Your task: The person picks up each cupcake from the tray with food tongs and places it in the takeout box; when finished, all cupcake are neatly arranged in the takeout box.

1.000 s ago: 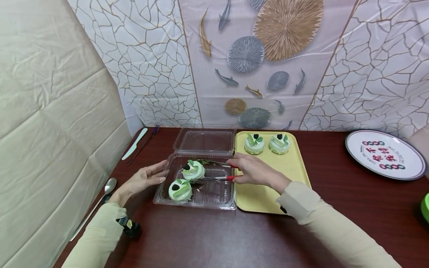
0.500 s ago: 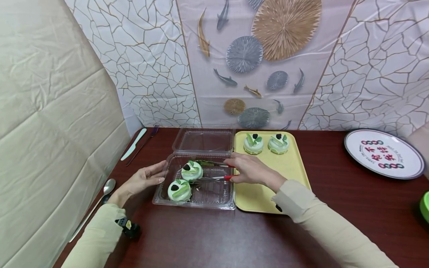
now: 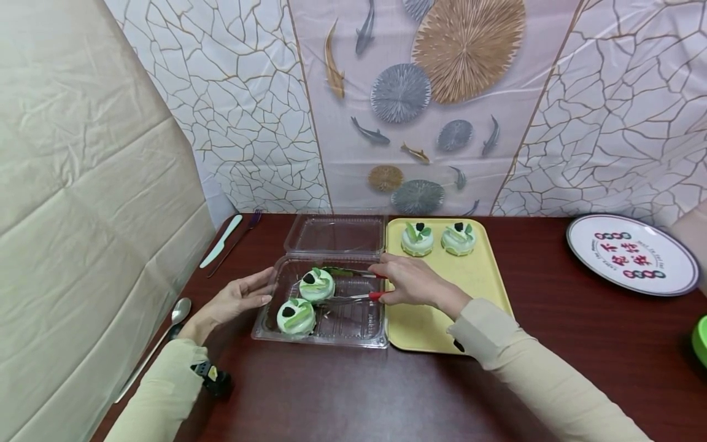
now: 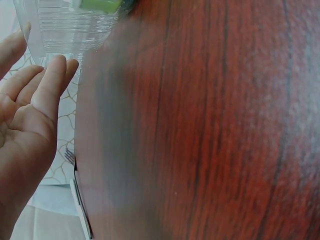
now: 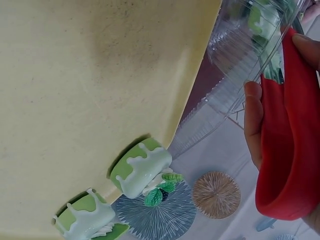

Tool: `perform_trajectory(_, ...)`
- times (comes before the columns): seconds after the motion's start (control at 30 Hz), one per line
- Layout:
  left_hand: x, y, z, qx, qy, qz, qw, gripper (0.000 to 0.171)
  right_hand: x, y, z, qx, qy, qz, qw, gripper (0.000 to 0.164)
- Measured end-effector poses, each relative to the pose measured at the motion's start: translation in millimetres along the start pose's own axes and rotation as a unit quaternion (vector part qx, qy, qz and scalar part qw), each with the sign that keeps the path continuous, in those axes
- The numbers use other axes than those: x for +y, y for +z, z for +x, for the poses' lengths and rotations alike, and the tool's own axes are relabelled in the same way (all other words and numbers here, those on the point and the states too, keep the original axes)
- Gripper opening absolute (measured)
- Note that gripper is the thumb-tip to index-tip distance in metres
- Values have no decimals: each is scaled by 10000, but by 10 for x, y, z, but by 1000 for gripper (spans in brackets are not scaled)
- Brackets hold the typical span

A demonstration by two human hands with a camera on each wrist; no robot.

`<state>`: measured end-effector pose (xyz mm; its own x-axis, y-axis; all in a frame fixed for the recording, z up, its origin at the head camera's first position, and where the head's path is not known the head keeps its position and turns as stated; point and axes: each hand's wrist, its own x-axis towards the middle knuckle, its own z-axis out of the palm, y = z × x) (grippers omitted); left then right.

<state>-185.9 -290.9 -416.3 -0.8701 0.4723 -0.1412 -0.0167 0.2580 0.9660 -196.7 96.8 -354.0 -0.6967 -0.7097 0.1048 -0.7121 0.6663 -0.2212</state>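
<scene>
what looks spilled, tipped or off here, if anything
Nothing looks tipped: all four cakes sit upright. Dark specks blotch the otherwise plain yellow tray in the right wrist view; dirt or wear, I cannot tell.

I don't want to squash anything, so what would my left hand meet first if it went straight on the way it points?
Your left hand would first meet the left wall of the clear plastic clamshell container; they may be touching, but depth is unclear.
</scene>
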Motion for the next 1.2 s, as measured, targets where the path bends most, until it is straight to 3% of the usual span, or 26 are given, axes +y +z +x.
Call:
perform_trajectory(0.27, 1, 3, 0, 32, -2, 17, 10000, 77, -11, -22, 12, -106, 59, 51, 9999, 49)
perform_trajectory(0.47, -3, 3, 3, -45, 0, -237, 9997, 77, -13, -37, 10, -172, 112, 89, 9997, 50)
perform_trajectory(0.97, -18, 9, 13, -65, 160, -283, 9995, 76, -2, -103, -46, -71, 147, 290, 9994, 49)
perform_trajectory(1.2, -9, 11, 9, 26, 84, -127, 9999, 77, 100, -165, -205, 293, -26, 690, 9972, 51)
